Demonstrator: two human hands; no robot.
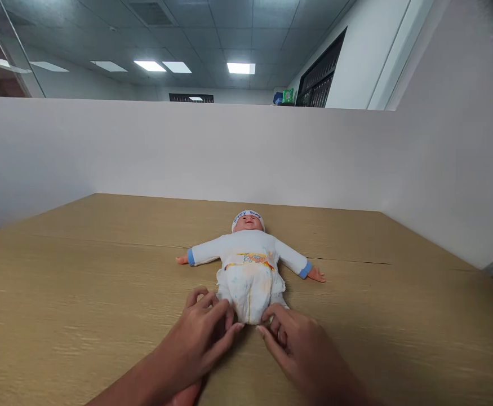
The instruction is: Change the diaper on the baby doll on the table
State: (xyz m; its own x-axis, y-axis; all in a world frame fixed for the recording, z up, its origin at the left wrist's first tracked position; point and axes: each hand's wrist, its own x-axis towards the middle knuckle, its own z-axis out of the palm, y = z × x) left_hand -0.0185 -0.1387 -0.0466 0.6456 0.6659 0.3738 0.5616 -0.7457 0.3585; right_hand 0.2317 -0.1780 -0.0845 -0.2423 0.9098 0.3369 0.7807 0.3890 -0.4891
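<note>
A baby doll (248,242) lies on its back on the table, head away from me and arms spread wide. It wears a white top with blue cuffs and a white cap with lettering. A white diaper (250,285) with a yellow centre line covers its lower body. At the diaper's lower left edge, my left hand (206,332) has its fingers curled and pinched. My right hand (292,341) pinches in the same way at the lower right edge. The doll's legs are mostly hidden behind my hands; a bit of reddish-orange (187,395) shows under my left wrist.
The wood-grain table (81,293) spreads out on both sides of the doll, with seams running across it. A low white wall (229,152) stands behind the table, and another white wall (453,169) rises at the right.
</note>
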